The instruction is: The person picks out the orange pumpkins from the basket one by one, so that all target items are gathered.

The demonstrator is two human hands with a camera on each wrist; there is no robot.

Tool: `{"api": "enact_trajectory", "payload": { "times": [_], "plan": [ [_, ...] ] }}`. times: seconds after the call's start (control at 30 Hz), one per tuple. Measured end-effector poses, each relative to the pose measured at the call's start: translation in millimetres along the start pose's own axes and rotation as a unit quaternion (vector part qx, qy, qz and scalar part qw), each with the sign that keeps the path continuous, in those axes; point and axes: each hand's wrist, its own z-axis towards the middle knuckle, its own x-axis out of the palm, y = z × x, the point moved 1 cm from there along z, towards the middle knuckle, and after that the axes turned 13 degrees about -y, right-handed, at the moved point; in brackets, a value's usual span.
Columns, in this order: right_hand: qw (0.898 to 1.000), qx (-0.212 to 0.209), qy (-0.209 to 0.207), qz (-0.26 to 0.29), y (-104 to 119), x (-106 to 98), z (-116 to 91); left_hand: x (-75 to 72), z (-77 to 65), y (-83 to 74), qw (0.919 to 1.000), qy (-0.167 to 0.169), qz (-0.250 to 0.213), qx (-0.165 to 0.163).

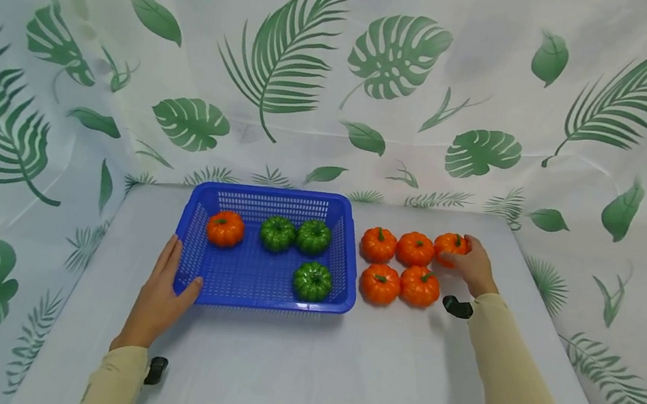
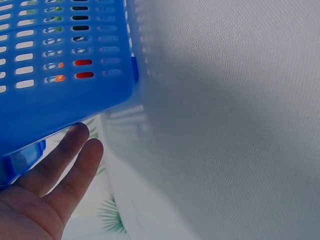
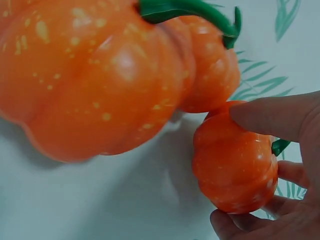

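Note:
My right hand (image 1: 475,268) grips an orange toy pumpkin (image 1: 448,246) with a green stem, at the back right of a group of orange pumpkins. In the right wrist view, thumb and fingers lie on opposite sides of this pumpkin (image 3: 235,160). At the left side of a blue plastic basket (image 1: 259,304), my left hand (image 1: 161,296) rests with fairly straight fingers along the rim and the thumb near the front corner. Inside the basket are an orange pumpkin (image 1: 226,228) and three green pumpkins (image 1: 313,281), one near the front right and two toward the back.
Right of the basket stand more orange pumpkins: two in the back row (image 1: 378,245) beside the gripped one, and two in front (image 1: 380,284). A white cloth covers the table (image 1: 286,376). Leaf-printed curtains (image 1: 290,87) hang behind and at both sides.

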Motion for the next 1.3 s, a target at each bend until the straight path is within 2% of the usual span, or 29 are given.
{"api": "enact_trajectory", "payload": {
  "times": [0.17, 0.3, 0.5, 0.7, 0.9, 1.03, 1.17, 1.3],
  "plan": [
    [1.000, -0.001, 0.009, -0.009, -6, 1, 1, 2.3, 0.4, 0.2, 1.0000, 0.001, 0.002, 0.000],
    [1.000, -0.016, -0.009, -0.006, 2, 0, -2, 1.6, 0.4, -0.1, 1.0000, -0.001, 0.004, 0.000],
    [0.996, -0.071, -0.057, 0.023, 29, 1, -7, -0.4, 1.7, -0.3, 1.0000, -0.003, 0.002, -0.003],
    [0.992, -0.083, -0.073, 0.068, 62, 12, -18, 0.5, 2.5, -0.4, 1.0000, 0.002, 0.001, -0.001],
    [0.986, -0.120, -0.034, 0.112, 101, 34, -37, 0.2, 2.6, 2.6, 1.0000, -0.002, -0.005, 0.002],
    [0.977, -0.156, -0.003, 0.148, 126, 50, -47, 1.9, 3.3, 4.0, 0.9999, 0.002, -0.012, 0.002],
    [0.968, -0.197, 0.018, 0.157, 150, 69, -57, 3.7, 4.4, 4.0, 0.9999, 0.004, -0.012, -0.001],
    [0.961, -0.221, 0.051, 0.160, 172, 91, -67, 2.8, 4.4, 4.4, 0.9999, 0.000, -0.012, -0.004]
  ]
}}
